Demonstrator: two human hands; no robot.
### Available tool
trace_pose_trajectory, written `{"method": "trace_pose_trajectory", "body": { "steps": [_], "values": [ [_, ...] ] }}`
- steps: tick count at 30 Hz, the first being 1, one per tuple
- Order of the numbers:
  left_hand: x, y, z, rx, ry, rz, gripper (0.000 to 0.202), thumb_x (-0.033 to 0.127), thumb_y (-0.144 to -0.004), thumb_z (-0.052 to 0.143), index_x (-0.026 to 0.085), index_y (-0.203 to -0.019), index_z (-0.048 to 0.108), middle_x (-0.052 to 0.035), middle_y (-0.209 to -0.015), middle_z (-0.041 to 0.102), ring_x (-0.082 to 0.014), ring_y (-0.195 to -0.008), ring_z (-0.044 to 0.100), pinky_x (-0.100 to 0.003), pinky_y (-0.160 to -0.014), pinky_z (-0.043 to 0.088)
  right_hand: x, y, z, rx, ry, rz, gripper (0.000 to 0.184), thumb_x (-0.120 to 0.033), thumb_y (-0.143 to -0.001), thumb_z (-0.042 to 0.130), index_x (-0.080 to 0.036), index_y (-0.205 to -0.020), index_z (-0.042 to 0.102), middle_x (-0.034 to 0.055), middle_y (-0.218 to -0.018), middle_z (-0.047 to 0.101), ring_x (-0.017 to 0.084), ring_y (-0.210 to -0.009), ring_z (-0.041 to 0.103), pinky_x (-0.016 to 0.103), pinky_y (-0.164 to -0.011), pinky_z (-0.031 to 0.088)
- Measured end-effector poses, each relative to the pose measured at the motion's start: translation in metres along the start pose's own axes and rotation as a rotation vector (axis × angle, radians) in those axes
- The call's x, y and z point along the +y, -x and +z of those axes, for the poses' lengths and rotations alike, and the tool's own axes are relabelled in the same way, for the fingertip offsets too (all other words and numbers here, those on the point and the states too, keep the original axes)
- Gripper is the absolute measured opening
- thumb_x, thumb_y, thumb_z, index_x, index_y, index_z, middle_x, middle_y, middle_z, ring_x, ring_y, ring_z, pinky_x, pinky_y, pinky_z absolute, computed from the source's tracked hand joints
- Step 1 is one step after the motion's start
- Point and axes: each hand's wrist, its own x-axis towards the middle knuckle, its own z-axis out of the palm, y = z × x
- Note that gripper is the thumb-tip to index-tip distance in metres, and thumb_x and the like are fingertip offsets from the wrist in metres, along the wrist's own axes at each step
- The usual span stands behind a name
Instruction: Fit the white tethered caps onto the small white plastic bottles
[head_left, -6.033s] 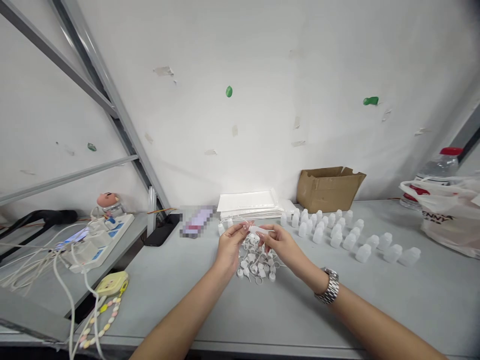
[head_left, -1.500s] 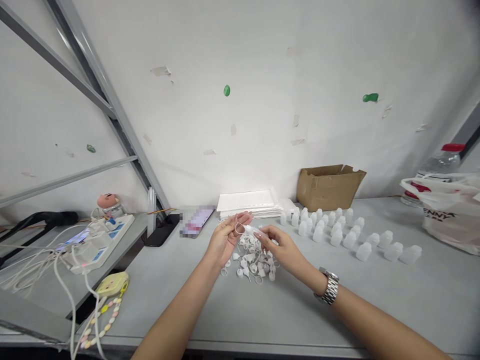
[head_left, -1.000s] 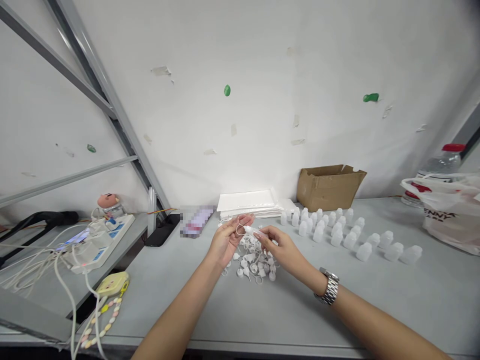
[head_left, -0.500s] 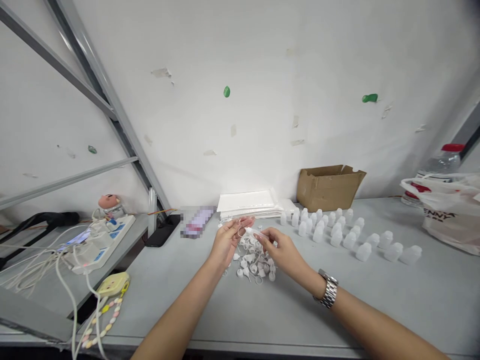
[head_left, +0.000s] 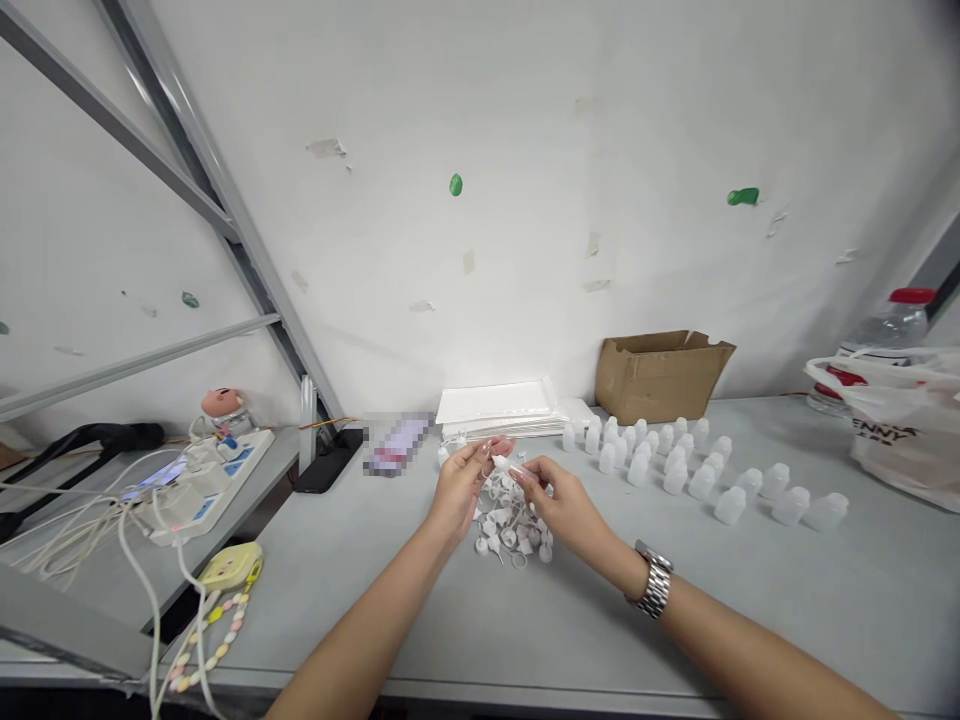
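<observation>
Both hands are raised over a pile of small white plastic caps [head_left: 508, 535], some with thin ring loops. My left hand [head_left: 461, 490] is closed, thumb and fingertips pinching a small white cap [head_left: 500, 463]. My right hand [head_left: 553, 492], with a metal watch [head_left: 654, 580] on its wrist, meets it from the right; thumb and index finger are closed on the same cap. Fingers partly cover the piece, so its full shape is hidden. To the right of my hands, small translucent bottles [head_left: 702, 482] stand upright in loose rows.
Behind the pile lies a stack of white flat packs [head_left: 495, 402], beside an open cardboard box [head_left: 660, 378]. A plastic bag [head_left: 911, 440] and red-capped bottle [head_left: 892, 325] sit far right. Leftward are a black phone [head_left: 330, 462], power strip [head_left: 240, 475], cables and beaded strap [head_left: 225, 645].
My fingertips have drawn closer together around the white cap, and its dangling loop shows less than before. The whole view has shifted very slightly; the bottles and pile stay put.
</observation>
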Motion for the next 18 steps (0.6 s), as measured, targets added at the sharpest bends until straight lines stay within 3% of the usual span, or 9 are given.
{"method": "trace_pose_trajectory", "body": {
  "steps": [9,18],
  "values": [
    [0.0085,-0.0021,-0.0028,-0.020,0.056,-0.051,0.035,0.042,-0.074,0.060,0.010,-0.081,0.069,-0.0133,-0.091,0.071,-0.0224,-0.092,0.064,-0.032,-0.088,0.043,-0.0050,0.0011,-0.0006,0.026,-0.044,0.001,0.029,-0.043,-0.086,0.043,-0.019,-0.074,0.053,-0.0015,-0.059,0.054,0.013,-0.054,0.048,0.026,-0.053,0.039],
    [-0.0008,-0.0003,-0.0022,0.010,-0.103,0.062,0.025,0.035,-0.069,0.066,0.012,-0.076,0.071,-0.0093,-0.085,0.072,-0.0243,-0.096,0.062,-0.037,-0.094,0.039,0.0016,0.0018,0.0022,0.032,0.043,-0.032,0.027,-0.040,-0.086,0.042,-0.020,-0.072,0.050,-0.0024,-0.058,0.052,0.014,-0.055,0.049,0.026,-0.055,0.039]
  ]
}}
